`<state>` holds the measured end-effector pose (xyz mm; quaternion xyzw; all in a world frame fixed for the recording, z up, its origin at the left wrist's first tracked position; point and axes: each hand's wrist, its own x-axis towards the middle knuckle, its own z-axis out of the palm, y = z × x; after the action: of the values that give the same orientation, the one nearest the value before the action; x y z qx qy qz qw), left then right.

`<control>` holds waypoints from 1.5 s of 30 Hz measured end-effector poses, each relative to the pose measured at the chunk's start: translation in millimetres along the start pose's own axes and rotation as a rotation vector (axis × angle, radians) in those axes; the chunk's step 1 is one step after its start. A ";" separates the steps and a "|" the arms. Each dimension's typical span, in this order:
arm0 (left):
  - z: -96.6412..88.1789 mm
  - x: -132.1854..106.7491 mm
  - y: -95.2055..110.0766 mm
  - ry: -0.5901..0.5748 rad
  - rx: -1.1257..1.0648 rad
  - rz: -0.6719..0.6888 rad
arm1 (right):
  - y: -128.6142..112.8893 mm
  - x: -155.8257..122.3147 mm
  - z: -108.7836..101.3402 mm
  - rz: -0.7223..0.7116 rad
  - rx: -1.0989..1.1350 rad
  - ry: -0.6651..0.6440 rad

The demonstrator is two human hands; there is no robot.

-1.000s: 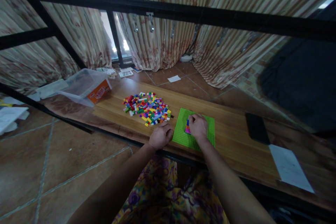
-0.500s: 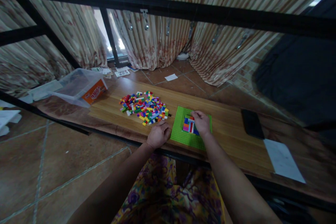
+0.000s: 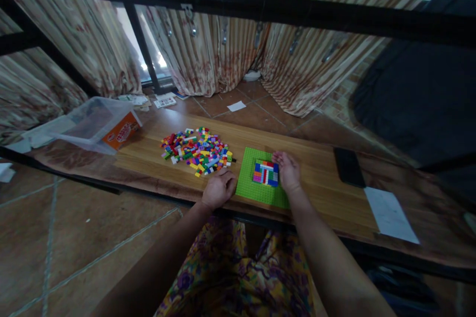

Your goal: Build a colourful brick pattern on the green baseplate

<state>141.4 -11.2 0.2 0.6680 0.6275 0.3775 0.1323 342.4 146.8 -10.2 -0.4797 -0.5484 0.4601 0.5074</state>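
Note:
A green baseplate (image 3: 249, 183) lies on the wooden table (image 3: 320, 183) in front of me. A small block of coloured bricks (image 3: 265, 172) is pressed onto its middle. My right hand (image 3: 288, 172) rests at the plate's right edge beside that block, fingers curled loosely, with nothing seen in them. My left hand (image 3: 219, 189) sits as a loose fist on the table at the plate's left edge, just below a heap of loose coloured bricks (image 3: 196, 144). What it holds, if anything, is hidden.
A clear plastic tub (image 3: 97, 124) with an orange label lies tipped at the table's left end. A black phone (image 3: 345, 166) and a white paper sheet (image 3: 389, 215) lie to the right. A black metal bar (image 3: 260, 7) crosses overhead; curtains hang behind.
My right hand has slid off the brick block to the plate's right side, uncovering the block. My left hand has stayed by the plate's left edge. The view has shifted a little.

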 end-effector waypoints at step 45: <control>3.2 0.2 -0.8 0.018 0.061 0.033 | -3.2 -9.9 8.3 -0.280 -0.404 -0.108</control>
<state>142.9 -9.9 -2.4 0.6785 0.6289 0.3663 0.0999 334.2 136.5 -8.6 -0.4655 -0.7166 0.2916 0.4298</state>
